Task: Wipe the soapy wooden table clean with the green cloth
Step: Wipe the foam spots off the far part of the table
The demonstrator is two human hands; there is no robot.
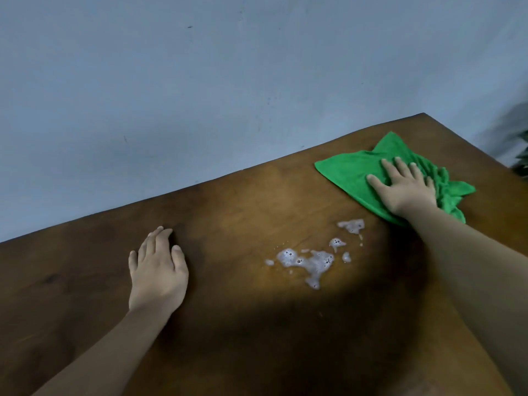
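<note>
Both hands lie flat: the right hand [404,185] presses spread fingers on the green cloth [354,172] near the tabletop's [228,212] far right corner, and the left hand [158,270] rests open on bare wood, holding nothing. Soap foam [311,262] sits between them, untouched. A flat palm could let the cloth bunch and slip, smearing suds wider or pushing them off the edge.

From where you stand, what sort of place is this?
Probably an ordinary indoor room, perhaps in a home. A plain wooden table stands by a bare pale blue wall, with soap suds on it and a green cloth under the right hand.
</note>
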